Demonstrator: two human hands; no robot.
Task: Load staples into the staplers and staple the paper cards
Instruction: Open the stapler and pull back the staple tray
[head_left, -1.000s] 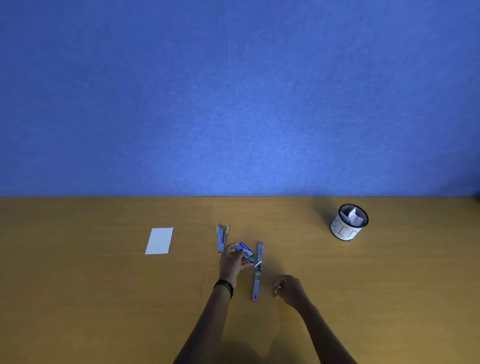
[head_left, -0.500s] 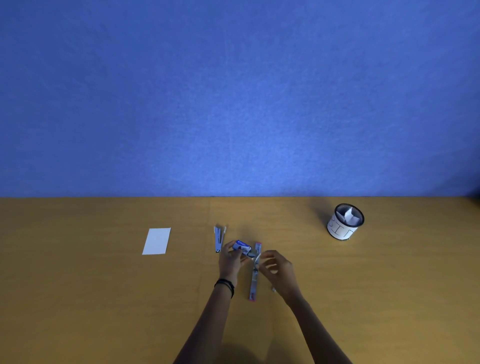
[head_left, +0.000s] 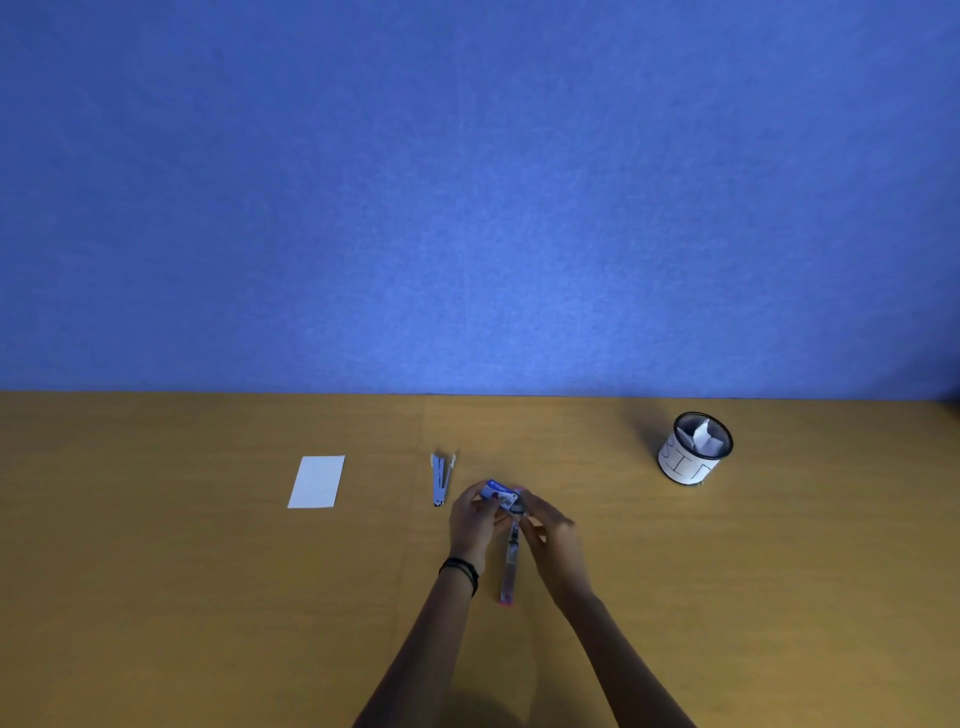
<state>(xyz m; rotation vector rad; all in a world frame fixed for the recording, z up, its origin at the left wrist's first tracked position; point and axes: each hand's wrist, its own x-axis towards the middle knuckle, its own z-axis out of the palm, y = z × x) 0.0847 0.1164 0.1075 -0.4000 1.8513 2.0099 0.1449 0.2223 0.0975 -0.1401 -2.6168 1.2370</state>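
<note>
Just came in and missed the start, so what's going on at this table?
A person is working on a small blue staple box: the left hand holds it and the right hand pinches its end, over a stapler lying opened flat on the table. A second stapler, a white card and a cup with paper in it sit untouched.

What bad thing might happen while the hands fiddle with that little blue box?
1. If the staple box, gripped by the left hand while the right hand pinches its end, pops open suddenly, staples might scatter over the table.
2. The hands work right over the open stapler, so a slip could knock it askew.
3. Staple ends are sharp and could prick a finger.
</note>
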